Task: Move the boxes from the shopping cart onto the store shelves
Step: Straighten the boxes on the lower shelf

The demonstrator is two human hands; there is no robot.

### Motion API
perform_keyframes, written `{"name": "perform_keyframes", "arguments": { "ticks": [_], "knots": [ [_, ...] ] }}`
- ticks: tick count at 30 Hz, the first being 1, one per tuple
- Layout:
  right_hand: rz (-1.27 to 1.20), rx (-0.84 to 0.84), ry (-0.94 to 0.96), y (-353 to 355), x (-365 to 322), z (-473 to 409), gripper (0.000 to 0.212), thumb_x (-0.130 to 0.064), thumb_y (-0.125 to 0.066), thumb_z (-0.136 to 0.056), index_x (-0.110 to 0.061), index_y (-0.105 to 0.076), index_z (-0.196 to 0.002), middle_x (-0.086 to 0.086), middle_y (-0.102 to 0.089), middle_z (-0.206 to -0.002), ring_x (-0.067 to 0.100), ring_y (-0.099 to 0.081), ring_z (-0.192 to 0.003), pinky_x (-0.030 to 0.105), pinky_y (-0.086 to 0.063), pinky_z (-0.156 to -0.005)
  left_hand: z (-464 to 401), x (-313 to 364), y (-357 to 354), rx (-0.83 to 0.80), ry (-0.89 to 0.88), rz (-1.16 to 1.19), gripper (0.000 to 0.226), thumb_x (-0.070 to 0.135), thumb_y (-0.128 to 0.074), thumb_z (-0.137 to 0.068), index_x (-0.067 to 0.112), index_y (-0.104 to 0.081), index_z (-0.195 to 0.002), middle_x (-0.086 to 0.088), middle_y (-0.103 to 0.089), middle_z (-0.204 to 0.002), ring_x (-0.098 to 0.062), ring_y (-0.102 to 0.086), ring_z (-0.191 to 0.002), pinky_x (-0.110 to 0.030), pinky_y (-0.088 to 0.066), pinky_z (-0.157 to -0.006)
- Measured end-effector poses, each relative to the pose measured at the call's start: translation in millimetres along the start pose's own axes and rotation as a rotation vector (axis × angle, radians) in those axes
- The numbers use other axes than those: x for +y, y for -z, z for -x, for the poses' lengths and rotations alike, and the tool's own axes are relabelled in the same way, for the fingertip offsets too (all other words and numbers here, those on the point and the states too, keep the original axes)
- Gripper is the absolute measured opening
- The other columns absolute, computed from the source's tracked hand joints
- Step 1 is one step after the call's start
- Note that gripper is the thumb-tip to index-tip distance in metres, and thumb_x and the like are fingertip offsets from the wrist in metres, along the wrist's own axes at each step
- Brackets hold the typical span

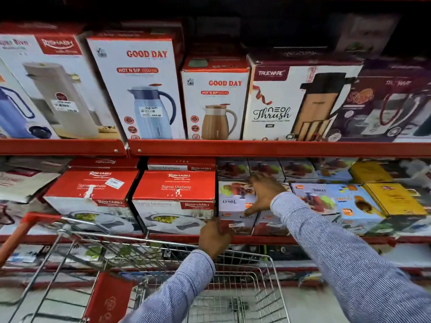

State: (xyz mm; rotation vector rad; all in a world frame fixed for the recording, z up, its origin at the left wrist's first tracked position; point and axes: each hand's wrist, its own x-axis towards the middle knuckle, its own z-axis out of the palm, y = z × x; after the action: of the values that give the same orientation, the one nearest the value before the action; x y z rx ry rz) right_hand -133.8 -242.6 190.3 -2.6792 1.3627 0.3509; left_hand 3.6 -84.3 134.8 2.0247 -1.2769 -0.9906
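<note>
A white juicer box (233,202) stands on the middle shelf (326,240), between the red Rishabh boxes (173,201) and more juicer boxes (326,201). My left hand (214,238) grips its lower left front corner at the shelf edge. My right hand (264,194) lies spread over its top right, fingers on top and thumb down the front. Both sleeves are striped blue. The wire shopping cart (276,273) sits below my arms; the part of its basket I can see holds no boxes.
The upper shelf (256,148) carries flask and jug boxes (144,89) packed side by side. Yellow boxes (394,199) stand at the right of the middle shelf. The cart's red handle (25,227) and red seat flap (109,297) are at lower left.
</note>
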Motion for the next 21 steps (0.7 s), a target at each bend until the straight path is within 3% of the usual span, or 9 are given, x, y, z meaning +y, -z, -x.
{"name": "perform_keyframes", "arguments": {
  "ticks": [3,6,9,15,21],
  "knots": [
    [0.020,0.018,-0.005,-3.8,2.0,-0.7,0.120,-0.076,-0.071,-0.043,-0.010,-0.034,-0.136,0.013,-0.045,-0.141,0.033,-0.045,-0.126,0.045,-0.038,-0.105,-2.1,-0.3,-5.9,0.052,0.039,0.006,0.019,0.031,-0.060,-0.085,0.016,-0.058,-0.096,-0.010,-0.072,-0.099,-0.027,-0.069,-0.090,-0.028,-0.054,-0.073],
    [-0.017,0.008,-0.028,-6.3,4.5,-1.6,0.119,-0.077,-0.070,-0.041,-0.012,-0.032,-0.133,0.011,-0.051,-0.133,0.032,-0.050,-0.119,0.049,-0.039,-0.102,-1.8,1.7,-8.0,0.092,0.074,0.016,0.031,0.031,-0.059,-0.084,0.012,-0.057,-0.108,-0.010,-0.071,-0.101,-0.029,-0.068,-0.092,-0.029,-0.052,-0.073],
    [-0.047,0.014,-0.020,-8.3,5.1,-1.7,0.119,-0.077,-0.071,-0.037,-0.013,-0.033,-0.130,0.010,-0.055,-0.128,0.032,-0.053,-0.115,0.052,-0.038,-0.103,0.3,1.0,-9.1,0.122,0.026,0.014,0.026,0.030,-0.055,-0.085,0.012,-0.058,-0.103,-0.010,-0.072,-0.099,-0.030,-0.069,-0.089,-0.034,-0.057,-0.076],
    [-0.084,-0.002,-0.023,-5.3,2.7,0.3,0.123,-0.078,-0.070,-0.035,-0.015,-0.031,-0.133,0.010,-0.055,-0.127,0.033,-0.052,-0.115,0.054,-0.035,-0.105,3.6,-1.9,-9.5,0.154,-0.008,0.027,0.024,0.025,-0.056,-0.085,0.013,-0.061,-0.105,-0.007,-0.073,-0.101,-0.024,-0.068,-0.083,-0.024,-0.052,-0.072],
    [-0.045,-0.033,-0.049,-2.6,-1.8,6.3,0.127,-0.079,-0.067,-0.039,-0.012,-0.027,-0.139,0.011,-0.044,-0.142,0.033,-0.042,-0.128,0.053,-0.031,-0.109,5.5,-2.9,-5.0,0.167,-0.038,0.000,0.020,0.023,-0.053,-0.085,0.013,-0.063,-0.099,-0.003,-0.074,-0.097,-0.022,-0.069,-0.081,-0.031,-0.058,-0.073]
  ]
}}
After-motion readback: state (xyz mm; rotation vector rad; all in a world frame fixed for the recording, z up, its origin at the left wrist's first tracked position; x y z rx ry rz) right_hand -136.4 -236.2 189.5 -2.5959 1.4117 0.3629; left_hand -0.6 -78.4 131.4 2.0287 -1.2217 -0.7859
